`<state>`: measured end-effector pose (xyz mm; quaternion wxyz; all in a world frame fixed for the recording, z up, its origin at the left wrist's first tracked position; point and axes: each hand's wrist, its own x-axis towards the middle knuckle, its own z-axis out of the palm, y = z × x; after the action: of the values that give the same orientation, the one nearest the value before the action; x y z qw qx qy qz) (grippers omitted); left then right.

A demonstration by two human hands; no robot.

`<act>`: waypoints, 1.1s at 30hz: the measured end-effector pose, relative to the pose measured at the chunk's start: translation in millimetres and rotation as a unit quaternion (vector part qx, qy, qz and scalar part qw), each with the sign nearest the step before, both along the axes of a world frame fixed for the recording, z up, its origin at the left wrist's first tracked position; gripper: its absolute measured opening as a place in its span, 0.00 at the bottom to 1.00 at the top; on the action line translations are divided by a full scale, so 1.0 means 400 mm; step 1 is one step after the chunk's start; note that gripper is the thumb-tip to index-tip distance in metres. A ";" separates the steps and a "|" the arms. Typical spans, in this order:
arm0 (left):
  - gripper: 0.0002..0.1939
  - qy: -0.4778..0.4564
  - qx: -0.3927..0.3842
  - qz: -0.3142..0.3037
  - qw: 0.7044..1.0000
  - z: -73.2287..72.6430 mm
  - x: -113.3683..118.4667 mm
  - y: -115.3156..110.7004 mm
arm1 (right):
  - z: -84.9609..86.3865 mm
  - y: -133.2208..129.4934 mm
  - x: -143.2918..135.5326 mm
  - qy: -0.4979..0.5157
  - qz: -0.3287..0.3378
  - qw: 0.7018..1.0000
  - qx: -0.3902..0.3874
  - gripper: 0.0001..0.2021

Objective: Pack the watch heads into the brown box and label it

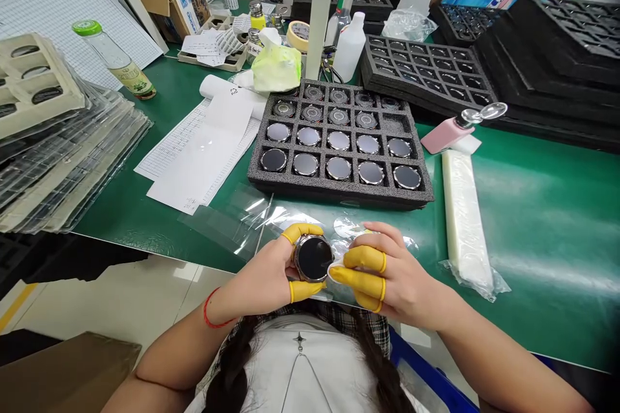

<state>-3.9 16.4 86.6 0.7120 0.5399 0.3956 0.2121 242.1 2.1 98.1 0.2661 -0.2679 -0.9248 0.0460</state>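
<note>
A round watch case (312, 258) with a black face and metal rim is gripped in my left hand (278, 268), which wears yellow finger cots. Between the yellow-covered fingers of my right hand (382, 271) is a small white wipe (335, 272), its edge against the right side of the watch face. Clear plastic film (242, 216) lies on the table under and beyond my hands. Just past it sits a black foam tray (339, 190) with watch cases in its compartments; one compartment at the right holds none.
To the right are a pink pump bottle (445, 134) and a wrapped white stack (465, 219). Papers (208, 148), a glass bottle (116, 61) and stacked plastic trays (62, 161) lie left. More foam trays (426, 71) stand behind, near a white post (320, 13) and co-workers.
</note>
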 end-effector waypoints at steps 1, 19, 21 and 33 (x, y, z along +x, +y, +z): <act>0.29 0.002 0.002 -0.001 1.000 0.003 0.001 0.001 | 0.002 0.003 0.005 -0.003 -0.011 1.000 0.010 0.13; 0.30 0.026 0.039 0.006 0.999 -0.008 0.012 -0.011 | -0.005 -0.030 -0.048 0.010 -0.013 0.999 0.034 0.11; 0.30 0.028 0.035 0.008 0.999 -0.010 0.013 -0.011 | -0.001 -0.030 -0.036 0.004 -0.013 0.999 0.029 0.10; 0.27 0.013 0.024 0.015 1.000 0.017 0.019 -0.002 | 0.017 0.009 -0.007 0.052 -0.141 0.985 0.085 0.16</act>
<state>3.7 15.6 93.3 0.6903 0.5534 0.4079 0.2254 239.3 5.8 105.0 0.3393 -0.3692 -0.8633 -0.0567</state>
